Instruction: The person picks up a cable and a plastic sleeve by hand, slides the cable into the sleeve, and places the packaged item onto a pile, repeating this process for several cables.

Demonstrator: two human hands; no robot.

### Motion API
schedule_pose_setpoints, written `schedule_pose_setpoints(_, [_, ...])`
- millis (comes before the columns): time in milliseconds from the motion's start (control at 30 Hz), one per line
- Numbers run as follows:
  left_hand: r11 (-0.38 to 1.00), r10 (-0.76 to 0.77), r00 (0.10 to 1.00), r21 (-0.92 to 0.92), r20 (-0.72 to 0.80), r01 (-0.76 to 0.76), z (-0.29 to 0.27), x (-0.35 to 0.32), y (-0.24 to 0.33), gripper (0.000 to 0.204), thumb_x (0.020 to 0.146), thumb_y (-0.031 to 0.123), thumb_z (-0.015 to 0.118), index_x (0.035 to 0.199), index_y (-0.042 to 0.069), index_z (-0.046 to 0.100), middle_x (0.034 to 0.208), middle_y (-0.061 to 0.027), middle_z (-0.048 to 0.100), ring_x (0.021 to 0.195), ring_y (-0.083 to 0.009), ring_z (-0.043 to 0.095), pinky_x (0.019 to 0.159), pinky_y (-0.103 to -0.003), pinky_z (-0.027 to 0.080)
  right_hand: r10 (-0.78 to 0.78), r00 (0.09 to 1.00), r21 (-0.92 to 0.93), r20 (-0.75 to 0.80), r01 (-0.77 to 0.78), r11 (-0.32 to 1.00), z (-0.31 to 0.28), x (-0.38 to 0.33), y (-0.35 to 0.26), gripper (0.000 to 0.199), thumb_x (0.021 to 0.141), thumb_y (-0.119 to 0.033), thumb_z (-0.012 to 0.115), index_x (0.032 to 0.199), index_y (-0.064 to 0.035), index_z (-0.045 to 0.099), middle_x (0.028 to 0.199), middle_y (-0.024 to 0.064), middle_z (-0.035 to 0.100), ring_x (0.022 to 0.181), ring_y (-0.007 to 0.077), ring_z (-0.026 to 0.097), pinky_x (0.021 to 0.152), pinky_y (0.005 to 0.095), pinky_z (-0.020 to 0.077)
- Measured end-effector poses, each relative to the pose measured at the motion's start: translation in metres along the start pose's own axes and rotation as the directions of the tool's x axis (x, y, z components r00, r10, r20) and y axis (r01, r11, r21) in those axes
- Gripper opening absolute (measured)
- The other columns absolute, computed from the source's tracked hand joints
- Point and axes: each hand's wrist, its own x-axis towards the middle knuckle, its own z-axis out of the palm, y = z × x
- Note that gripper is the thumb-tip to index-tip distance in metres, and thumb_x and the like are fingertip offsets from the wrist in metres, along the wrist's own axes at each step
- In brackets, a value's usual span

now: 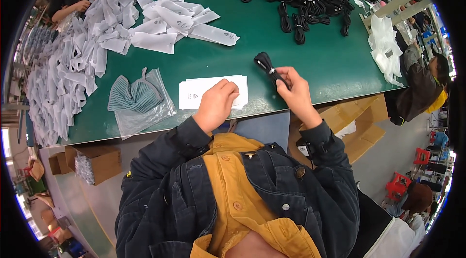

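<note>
Right grip (297, 92) pinches a black cable bundle (265, 64); left grip (217, 104), closure unclear, touches triangle-printed white pouches (195, 88).

A black triangular sign (195, 96), with fine print beneath it too small to read, stood on the stack of flat white rectangular pouches (193, 87) by the near edge of the green-topped bench (335, 59). Similar triangles (226, 35) with tiny unreadable lettering marked several puffed, whitish soft pouches (208, 33), which lay heaped toward the bench's far left corner.
</note>
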Motion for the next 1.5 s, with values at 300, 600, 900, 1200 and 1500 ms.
schedule_pose_setpoints(300, [0.846,-0.323,0.942,-0.419,0.09,0.33,-0.004,0.001,-0.005,0.006,0.087,-0.001,0.063,0.09,0.0,0.058,0.079,-0.0055,0.056,0.069,-0.0135,0.055,0.063,-0.028,0.045,-0.376,0.922,-0.175,0.09,0.386,0.906,-0.002,-0.035,-0.034,0.03,0.082,0.002,0.064,0.112,-0.0003,0.063,0.089,0.0094,0.065,0.069,0.0149,0.06,0.062,0.0281,0.0479])
schedule_pose_setpoints(600, [0.98,0.15,0.989,-0.128,-0.017,-0.151,-0.015,0.002,0.012,0.008,0.084,-0.002,0.063,0.088,0.003,0.059,0.091,-0.0096,0.055,0.084,-0.0265,0.054,0.075,-0.035,0.046,-0.263,0.903,0.015,0.34,0.274,0.962,0.001,-0.023,-0.025,0.028,0.087,-0.006,0.063,0.114,-0.0009,0.064,0.08,0.0099,0.064,0.062,0.0177,0.054,0.054,0.0291,0.0432])
schedule_pose_setpoints(900, [0.975,0.186,0.982,-0.119,-0.027,-0.188,-0.026,0.006,0.02,0.01,0.08,-0.002,0.064,0.087,0.004,0.059,0.094,-0.0101,0.055,0.091,-0.0308,0.053,0.078,-0.038,0.045,0.401,0.715,0.425,0.572,-0.677,0.602,-0.001,-0.025,-0.04,0.024,0.093,-0.011,0.063,0.115,-0.0063,0.069,0.08,0.0078,0.063,0.07,0.0161,0.056,0.059,0.0254,0.0431])
schedule_pose_setpoints(1200, [0.986,0.143,0.988,-0.077,-0.065,-0.148,-0.034,0.013,0.024,0.01,0.081,0.0,0.067,0.087,0.004,0.059,0.096,-0.0095,0.056,0.087,-0.0269,0.054,0.074,-0.034,0.045,-0.498,0.852,-0.102,0.163,0.516,0.85,0.012,-0.015,-0.053,0.03,0.083,0.001,0.071,0.112,-0.0064,0.07,0.098,0.0104,0.059,0.08,0.0189,0.059,0.067,0.0286,0.0501])
schedule_pose_setpoints(1500, [0.611,-0.324,0.946,-0.766,-0.01,0.201,-0.089,0.043,-0.004,0.007,0.095,0.007,0.059,0.099,0.003,0.062,0.1,0.0,0.057,0.076,-0.0076,0.05,0.067,-0.023,0.042,-0.638,0.762,-0.117,-0.113,0.628,0.77,0.02,0.04,-0.071,0.032,0.085,-0.002,0.069,0.117,-0.0073,0.065,0.108,0.0135,0.061,0.091,0.0264,0.062,0.074,0.0339,0.0537])
